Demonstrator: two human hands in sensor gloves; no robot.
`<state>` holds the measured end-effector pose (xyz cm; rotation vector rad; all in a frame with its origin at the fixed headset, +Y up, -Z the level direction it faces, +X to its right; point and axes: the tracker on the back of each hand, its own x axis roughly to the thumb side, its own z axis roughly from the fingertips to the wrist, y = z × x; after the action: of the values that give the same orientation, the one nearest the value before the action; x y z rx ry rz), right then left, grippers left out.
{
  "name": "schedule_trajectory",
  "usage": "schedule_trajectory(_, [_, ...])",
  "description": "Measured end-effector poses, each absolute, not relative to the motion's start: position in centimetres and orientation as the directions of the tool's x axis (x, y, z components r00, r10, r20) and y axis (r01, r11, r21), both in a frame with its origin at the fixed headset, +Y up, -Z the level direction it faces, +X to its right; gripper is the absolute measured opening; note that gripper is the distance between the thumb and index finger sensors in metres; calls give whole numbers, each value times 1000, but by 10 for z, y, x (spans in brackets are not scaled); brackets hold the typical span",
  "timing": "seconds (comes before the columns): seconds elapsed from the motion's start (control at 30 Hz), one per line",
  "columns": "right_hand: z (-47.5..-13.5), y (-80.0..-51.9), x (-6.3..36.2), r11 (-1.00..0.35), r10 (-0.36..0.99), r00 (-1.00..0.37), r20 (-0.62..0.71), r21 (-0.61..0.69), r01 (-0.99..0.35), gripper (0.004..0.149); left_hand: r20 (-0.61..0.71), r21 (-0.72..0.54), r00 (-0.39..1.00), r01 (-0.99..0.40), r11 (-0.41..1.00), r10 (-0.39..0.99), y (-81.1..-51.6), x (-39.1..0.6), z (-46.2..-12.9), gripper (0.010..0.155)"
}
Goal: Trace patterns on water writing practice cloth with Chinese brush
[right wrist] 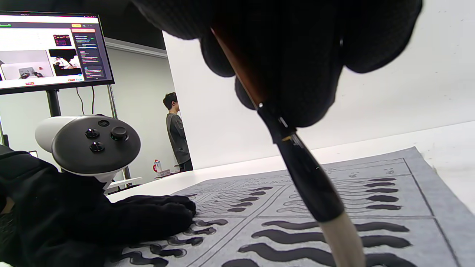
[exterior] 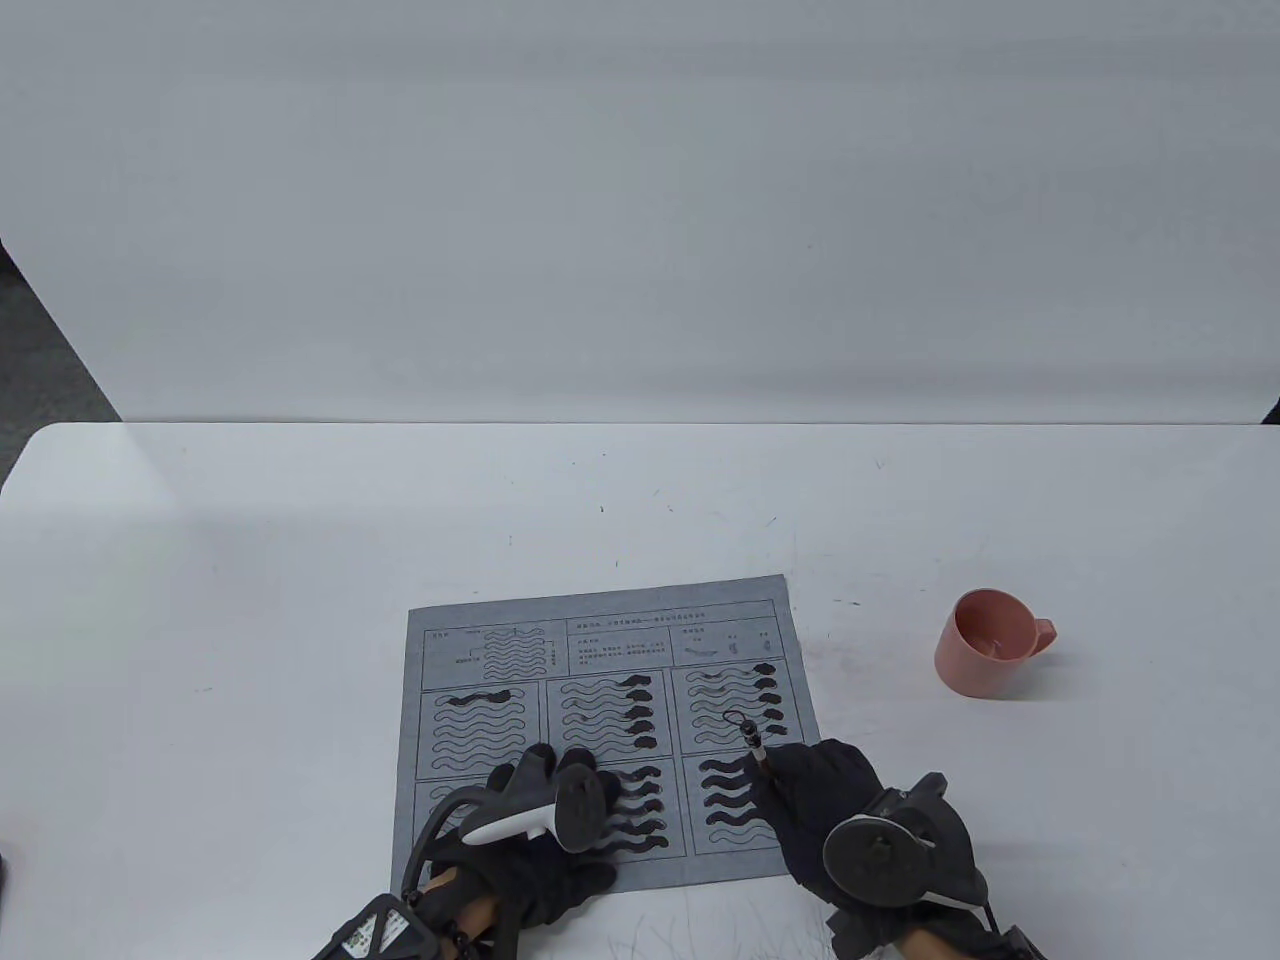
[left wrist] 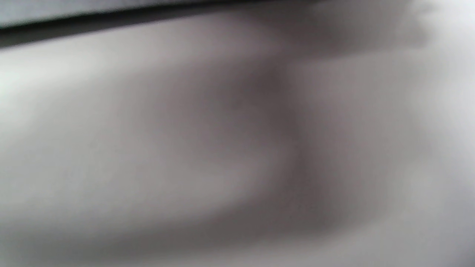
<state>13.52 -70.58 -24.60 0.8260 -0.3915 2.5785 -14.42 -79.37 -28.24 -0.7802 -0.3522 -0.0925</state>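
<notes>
A grey water writing cloth point(exterior: 600, 730) with printed wavy-line panels lies on the white table; several waves are darkened with wet strokes. My right hand point(exterior: 815, 790) grips a Chinese brush point(exterior: 752, 742) at the cloth's lower right panel. In the right wrist view the brush point(right wrist: 308, 178) slants down from my gloved fingers point(right wrist: 293, 55) to pale bristles above the dark waves point(right wrist: 319, 237). My left hand point(exterior: 540, 800) rests flat on the cloth's lower middle panel, fingers spread; it also shows in the right wrist view point(right wrist: 148, 218). The left wrist view is a blur.
A pink cup point(exterior: 985, 642) stands on the table to the right of the cloth. The table's point(exterior: 250, 600) far edge meets a white wall. In the right wrist view a monitor point(right wrist: 52, 50) and a standing person point(right wrist: 177, 129) are in the background.
</notes>
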Motion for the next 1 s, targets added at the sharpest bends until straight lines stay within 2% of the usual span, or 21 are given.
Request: schedule_trajectory(1.0, [-248, -704, 139, -880, 273, -762, 588, -167, -444, 41, 345, -671, 938, 211, 711, 46, -794, -144, -283, 84])
